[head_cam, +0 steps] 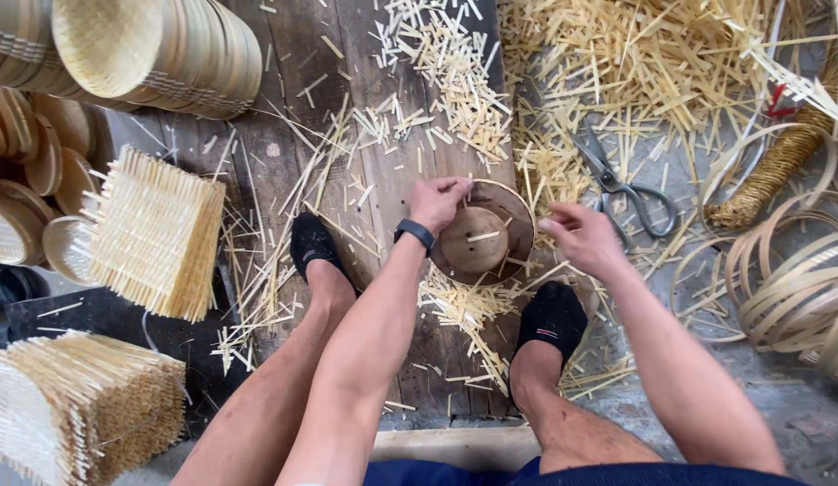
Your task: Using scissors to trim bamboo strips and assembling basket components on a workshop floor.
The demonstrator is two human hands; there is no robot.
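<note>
Here, the round wooden mould [480, 236] sits on the plank floor [284, 54] between my 2 black shoes. My left hand [437, 202] pinches its rim at 11 o'clock, fingers closed on the edge. My right hand [581, 236] hovers at 3 o'clock, fingers loosely apart, empty. Scissors [624, 184] lie at 2 o'clock among bamboo offcuts [617, 72]; 1 stack of woven mats [153, 236] stands at 9 o'clock.
</note>
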